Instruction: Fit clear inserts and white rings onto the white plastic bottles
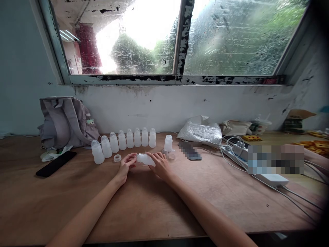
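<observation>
Brown wooden table (144, 212) here, kinda crowded along the back. Gray backpack (66, 120) at the left, flat black slab (56, 164) in front of it, then eight capped bottles (130, 140) in a curved row, a loose white ring (117, 158), one uncapped bottle (168, 143), a silvery bag (202, 131) and white power strip (273, 179) further right.

A backpack (68, 120) stands left of a silvery bag (202, 132)

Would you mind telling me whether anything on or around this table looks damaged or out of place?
The window frame looks damaged: it is patchy and flaked, dark against pale. On the table, one uncapped bottle stands apart from the row of capped bottles, making it the odd one out. I see no spill.
</observation>
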Motion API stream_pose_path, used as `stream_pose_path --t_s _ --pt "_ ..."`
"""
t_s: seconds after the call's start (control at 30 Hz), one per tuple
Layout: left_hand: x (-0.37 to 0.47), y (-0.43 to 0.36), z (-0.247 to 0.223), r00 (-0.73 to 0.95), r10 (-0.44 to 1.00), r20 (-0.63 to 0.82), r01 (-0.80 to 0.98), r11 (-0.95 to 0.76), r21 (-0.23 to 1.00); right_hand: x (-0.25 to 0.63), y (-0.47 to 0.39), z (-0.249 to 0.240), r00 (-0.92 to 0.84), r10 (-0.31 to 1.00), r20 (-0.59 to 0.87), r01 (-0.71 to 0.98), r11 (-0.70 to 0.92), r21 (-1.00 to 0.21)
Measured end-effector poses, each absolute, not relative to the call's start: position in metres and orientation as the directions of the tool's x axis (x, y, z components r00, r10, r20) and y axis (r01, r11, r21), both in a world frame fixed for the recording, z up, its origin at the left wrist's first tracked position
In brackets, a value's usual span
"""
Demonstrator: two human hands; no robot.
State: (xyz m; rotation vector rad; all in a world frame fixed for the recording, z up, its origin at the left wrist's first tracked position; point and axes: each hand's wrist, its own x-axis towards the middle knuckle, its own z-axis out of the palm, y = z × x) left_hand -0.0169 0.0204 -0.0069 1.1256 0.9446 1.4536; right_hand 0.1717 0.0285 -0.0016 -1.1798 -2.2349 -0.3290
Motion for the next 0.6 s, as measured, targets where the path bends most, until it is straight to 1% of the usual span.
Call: stream_pose_path --t_s 0.1,0.3,0.47,0.53,0.6 --pt "-0.0188 0.0225 -0.0075 -0.017 0.984 0.178 -0.263 -0.176 0.949 0.1720 0.0286 -0.0008 -0.428 0.674 0.602 0.820 0.569 -0.055" --pt "-0.0200 0.0262 -0.0085 -0.124 0.972 0.202 -0.185 -0.222 0.957 0.1714 0.0256 0.0026 -0.457 0.660 0.596 0.808 0.588 -0.031" --pt "-0.0214 0.0257 -0.0067 -0.051 0.956 0.289 -0.205 -0.293 0.934 0.1717 0.0248 0.0020 -0.457 0.667 0.589 0.812 0.583 -0.031" --pt "-0.0212 0.0262 -0.0089 -0.061 0.962 0.265 -0.199 -0.272 0.942 0.1715 0.0242 0.0019 -0.459 0.666 0.588 0.806 0.591 -0.041" --pt "-0.0208 0.0271 -0.0121 -0.085 0.975 0.205 -0.174 -0.217 0.960 0.1711 0.0234 0.0018 -0.465 0.664 0.586 0.799 0.599 -0.045"
